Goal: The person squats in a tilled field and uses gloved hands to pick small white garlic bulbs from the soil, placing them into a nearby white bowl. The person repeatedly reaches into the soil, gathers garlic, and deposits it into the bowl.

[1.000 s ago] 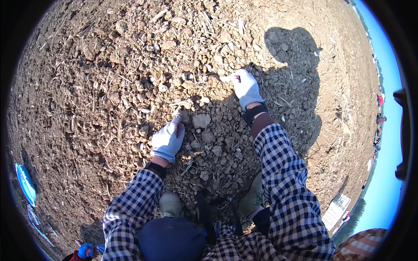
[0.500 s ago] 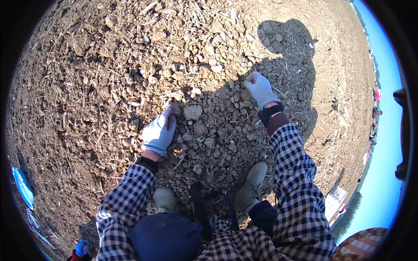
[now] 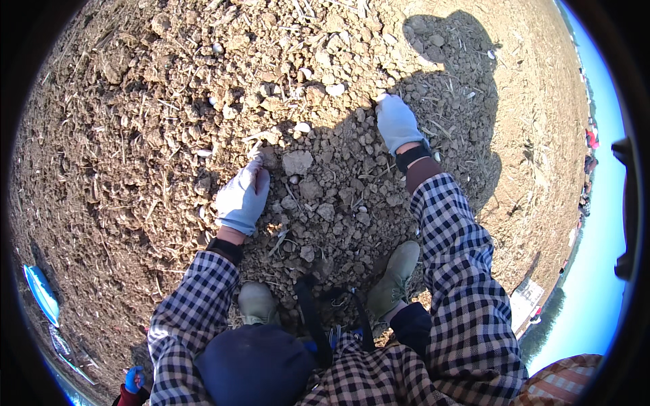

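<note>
My left hand (image 3: 244,197), in a pale grey-white glove, is low over the broken soil (image 3: 325,176). Its thumb and fingers are pinched together beside a grey clod (image 3: 297,162); a pale bit shows at the tips, too small to name. Farther forward and to the right, my right hand (image 3: 397,124), gloved alike, points its closed fingertips down at the ground, where the shadow's edge runs. What they hold, if anything, is hidden. Small whitish, clove-like pieces lie on the soil, among them one piece (image 3: 302,127) between my hands and another (image 3: 335,89) beyond it.
My two boots (image 3: 394,274) stand in the loose clods, with dark straps (image 3: 315,308) hanging between them. A blue-and-white object (image 3: 42,294) lies far left, near another person's blue-gloved hand (image 3: 134,379). A pale sheet-like panel (image 3: 525,302) and distant people (image 3: 591,140) are at right.
My right hand has shifted slightly forward and left, with its fingertips now turned more forward. The left hand stays pinched at nearly the same spot. The whole view has tilted a little.
</note>
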The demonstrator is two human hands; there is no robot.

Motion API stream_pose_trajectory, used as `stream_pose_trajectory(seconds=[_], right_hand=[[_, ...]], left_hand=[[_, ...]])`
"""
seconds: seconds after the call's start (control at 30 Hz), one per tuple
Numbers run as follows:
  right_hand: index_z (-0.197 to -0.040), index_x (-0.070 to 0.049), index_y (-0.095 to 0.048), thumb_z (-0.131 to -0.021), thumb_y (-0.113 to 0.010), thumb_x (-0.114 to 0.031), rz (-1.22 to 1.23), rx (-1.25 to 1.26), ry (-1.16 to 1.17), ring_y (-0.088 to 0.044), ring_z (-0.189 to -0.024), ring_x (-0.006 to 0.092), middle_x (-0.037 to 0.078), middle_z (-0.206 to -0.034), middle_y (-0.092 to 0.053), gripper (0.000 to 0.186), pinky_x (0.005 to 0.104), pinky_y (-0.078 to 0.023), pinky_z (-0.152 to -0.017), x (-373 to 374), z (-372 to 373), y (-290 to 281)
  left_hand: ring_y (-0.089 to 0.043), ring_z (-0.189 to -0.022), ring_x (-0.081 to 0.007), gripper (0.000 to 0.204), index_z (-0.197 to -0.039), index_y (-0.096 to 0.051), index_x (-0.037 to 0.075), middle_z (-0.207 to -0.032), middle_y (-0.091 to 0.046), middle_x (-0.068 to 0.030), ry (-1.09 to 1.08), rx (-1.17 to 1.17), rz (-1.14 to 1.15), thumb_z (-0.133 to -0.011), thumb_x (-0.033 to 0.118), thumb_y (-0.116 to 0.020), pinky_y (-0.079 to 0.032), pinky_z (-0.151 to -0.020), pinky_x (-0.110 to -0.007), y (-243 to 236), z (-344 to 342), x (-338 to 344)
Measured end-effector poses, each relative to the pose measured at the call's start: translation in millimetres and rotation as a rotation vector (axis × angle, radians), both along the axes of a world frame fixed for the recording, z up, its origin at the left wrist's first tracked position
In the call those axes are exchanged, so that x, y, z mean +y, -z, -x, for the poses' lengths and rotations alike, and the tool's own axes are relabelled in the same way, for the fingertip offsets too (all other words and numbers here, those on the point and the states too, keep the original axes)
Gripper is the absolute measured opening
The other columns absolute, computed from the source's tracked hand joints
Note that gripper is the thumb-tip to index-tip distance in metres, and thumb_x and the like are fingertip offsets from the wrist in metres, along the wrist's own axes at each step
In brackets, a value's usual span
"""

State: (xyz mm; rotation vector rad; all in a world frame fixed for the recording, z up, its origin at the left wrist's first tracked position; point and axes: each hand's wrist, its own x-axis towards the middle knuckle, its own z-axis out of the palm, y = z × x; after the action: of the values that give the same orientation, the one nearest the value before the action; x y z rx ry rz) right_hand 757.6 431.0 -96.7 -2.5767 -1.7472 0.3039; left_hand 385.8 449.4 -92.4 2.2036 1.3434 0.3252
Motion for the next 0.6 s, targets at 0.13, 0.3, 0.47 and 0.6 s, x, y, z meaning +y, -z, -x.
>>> stream_pose_trajectory(seconds=[0.13, 0.3, 0.47, 0.6], right_hand=[[-0.102, -0.001, -0.066, -0.092, -0.056, -0.014, 0.178, -0.034, 0.017, -0.070, -0.088, 0.0385, 0.020, -0.097, -0.069, 0.019, 0.0464, -0.056, -0.078, 11.8, -2.0, -6.3], [-0.103, -0.005, -0.070, -0.095, -0.054, -0.016, -0.109, 0.054, -0.212, -0.067, -0.096, 0.0348, 0.016, -0.104, -0.071, 0.020, 0.0415, -0.054, -0.085, 26.4, 8.5, -30.5], [-0.117, -0.013, -0.065, -0.094, -0.062, -0.022, -0.396, 0.395, -0.254, -0.067, -0.092, 0.0311, 0.012, -0.098, -0.070, 0.025, 0.0405, -0.054, -0.081, 36.6, 60.2, -26.9], [-0.111, -0.009, -0.063, -0.092, -0.067, -0.026, -0.256, 0.274, -0.069, -0.067, -0.088, 0.0342, 0.014, -0.093, -0.069, 0.026, 0.0417, -0.054, -0.079, 48.5, 79.0, -16.2]], left_hand=[[-0.072, -0.077, -0.0279, 0.026, -0.116, -0.067, 0.014, -0.095, -0.074, -0.0103, 0.002, -0.021, -0.042, -0.093, 0.025, -0.066, -0.058, -0.065, -0.037, -4.3, -0.6, 2.1], [-0.071, -0.077, -0.0305, 0.028, -0.119, -0.065, 0.013, -0.094, -0.072, -0.0118, 0.012, 0.001, 0.016, -0.094, 0.025, -0.063, -0.056, -0.065, -0.039, -6.3, 0.6, 3.0], [-0.070, -0.078, -0.0305, 0.028, -0.120, -0.065, 0.013, -0.092, -0.072, -0.0113, 0.013, 0.009, 0.041, -0.094, 0.025, -0.062, -0.056, -0.066, -0.039, -3.8, 0.5, 3.0], [-0.070, -0.079, -0.0307, 0.029, -0.121, -0.064, 0.014, -0.094, -0.072, -0.0113, 0.000, 0.006, 0.045, -0.095, 0.027, -0.061, -0.056, -0.067, -0.040, -4.2, 0.5, 2.0]])
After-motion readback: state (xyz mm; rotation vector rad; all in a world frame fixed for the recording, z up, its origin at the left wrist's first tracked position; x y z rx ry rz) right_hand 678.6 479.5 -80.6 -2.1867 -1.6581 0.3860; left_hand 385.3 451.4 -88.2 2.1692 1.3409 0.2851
